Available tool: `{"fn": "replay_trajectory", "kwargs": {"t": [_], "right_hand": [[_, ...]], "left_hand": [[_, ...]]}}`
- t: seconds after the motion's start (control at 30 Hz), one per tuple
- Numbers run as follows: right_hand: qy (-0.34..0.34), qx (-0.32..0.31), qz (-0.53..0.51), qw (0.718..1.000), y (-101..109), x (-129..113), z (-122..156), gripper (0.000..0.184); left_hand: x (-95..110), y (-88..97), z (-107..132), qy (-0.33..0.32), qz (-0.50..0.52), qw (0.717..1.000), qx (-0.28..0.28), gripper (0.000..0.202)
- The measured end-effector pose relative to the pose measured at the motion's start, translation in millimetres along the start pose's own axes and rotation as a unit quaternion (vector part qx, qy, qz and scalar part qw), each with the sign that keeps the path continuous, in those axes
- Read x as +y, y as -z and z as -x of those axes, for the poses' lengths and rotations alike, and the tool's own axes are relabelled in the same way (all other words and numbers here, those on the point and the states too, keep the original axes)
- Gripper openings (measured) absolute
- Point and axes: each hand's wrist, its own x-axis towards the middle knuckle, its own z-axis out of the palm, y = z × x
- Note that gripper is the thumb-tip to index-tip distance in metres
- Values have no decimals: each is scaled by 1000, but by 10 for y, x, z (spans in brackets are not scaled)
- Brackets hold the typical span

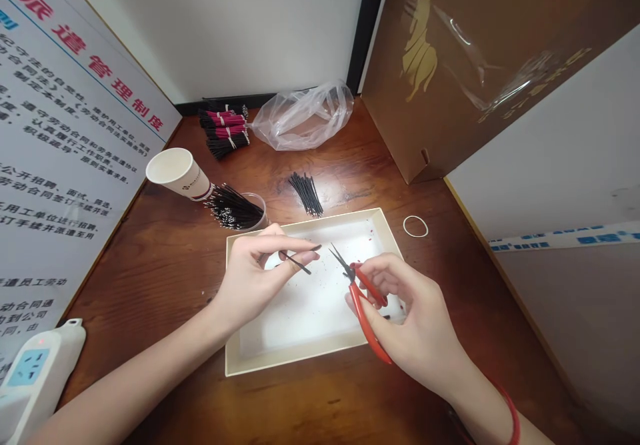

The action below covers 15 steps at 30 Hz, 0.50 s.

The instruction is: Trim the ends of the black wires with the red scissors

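Thin black wire [296, 263] pinched between the fingertips [305, 247] of the left hand [247, 285], above a cream tray [300, 359]; red-handled scissors [361, 301] clasped in the curled fingers of the right hand [413, 321], blades slightly apart, near the wire.

- Reddish-brown wooden surface [120, 358] with a glossy grain, set in a narrow booth
- White back wall [265, 31], with a black skirting strip [225, 103] along its foot and a black upright edge [367, 25] at the corner
- White notice board [75, 131] along the left, printed with Chinese text under a red heading
- Brown panel [500, 51] at upper right, bearing a gold horse emblem
- Pale right wall [560, 165] crossed by blue-and-white tape [565, 238]
- Soft, even indoor light
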Motion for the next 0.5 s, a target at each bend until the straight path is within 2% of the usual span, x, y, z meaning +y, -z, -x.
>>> {"fn": "replay_trajectory", "kwargs": {"t": [0.5], "right_hand": [[-35,-33,-11,999,-2,12,-5,11]], "left_hand": [[-24,-1,3,-32,-11,999,-2,16]]}}
